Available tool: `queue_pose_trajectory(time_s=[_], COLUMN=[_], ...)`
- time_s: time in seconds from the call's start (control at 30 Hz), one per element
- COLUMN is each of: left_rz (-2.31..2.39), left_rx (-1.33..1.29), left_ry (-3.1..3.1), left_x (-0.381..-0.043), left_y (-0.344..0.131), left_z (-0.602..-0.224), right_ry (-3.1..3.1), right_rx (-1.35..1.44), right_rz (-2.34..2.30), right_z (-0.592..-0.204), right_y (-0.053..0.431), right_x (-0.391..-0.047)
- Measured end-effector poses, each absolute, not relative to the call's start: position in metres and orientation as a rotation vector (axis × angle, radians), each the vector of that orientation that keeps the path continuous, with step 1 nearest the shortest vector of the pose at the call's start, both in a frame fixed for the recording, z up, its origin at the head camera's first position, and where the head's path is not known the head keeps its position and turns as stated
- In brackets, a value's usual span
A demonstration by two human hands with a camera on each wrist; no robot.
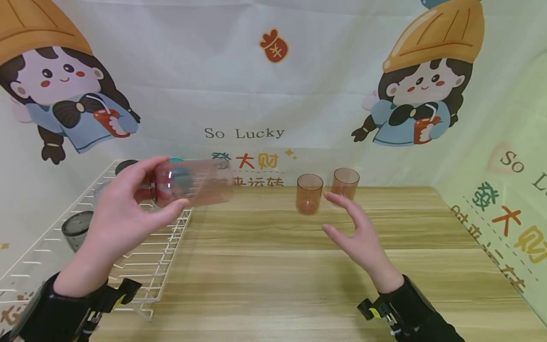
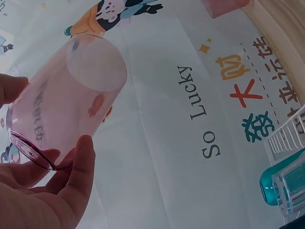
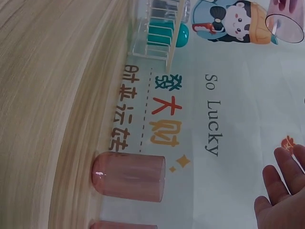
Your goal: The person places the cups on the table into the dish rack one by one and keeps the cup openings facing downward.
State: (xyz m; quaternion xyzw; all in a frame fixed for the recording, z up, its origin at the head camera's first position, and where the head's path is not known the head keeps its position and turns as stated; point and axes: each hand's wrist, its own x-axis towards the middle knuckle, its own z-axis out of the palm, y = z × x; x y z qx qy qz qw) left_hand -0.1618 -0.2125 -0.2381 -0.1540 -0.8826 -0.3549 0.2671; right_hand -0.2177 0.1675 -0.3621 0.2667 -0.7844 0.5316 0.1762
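My left hand (image 1: 121, 213) grips a clear pink cup (image 1: 205, 183) at one end, fingers and thumb round it. The cup lies on its side in the air over the right edge of the dish rack, its other end pointing right. Up close in the left wrist view, fingertips press the wall of the pink cup (image 2: 71, 95). My right hand (image 1: 365, 244) is raised over the table with fingers and thumb apart, holding nothing. Just beyond its fingertips, two similar pink cups stand upright on the table, a nearer one (image 1: 309, 194) and a farther one (image 1: 345, 183).
A white wire dish rack (image 1: 160, 273) stands at the left. On it are a dark grey glass (image 1: 77, 229), another dark glass (image 1: 125, 166) behind, and a teal cup (image 3: 159, 33). The wooden table (image 1: 273, 285) ends at a printed cloth (image 1: 239, 104) hung behind and at the right.
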Motion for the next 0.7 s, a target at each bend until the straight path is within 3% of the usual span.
queue_pose_trajectory(time_s=[0.7], left_rz=[-0.815], left_rx=[-0.297], left_ry=[-2.543], left_x=[-0.157], left_y=[-0.248], left_z=[-0.241], right_ry=[-2.275], right_rx=[0.792], right_rz=[1.341], right_z=[-0.375], right_y=[0.178], right_x=[-0.221])
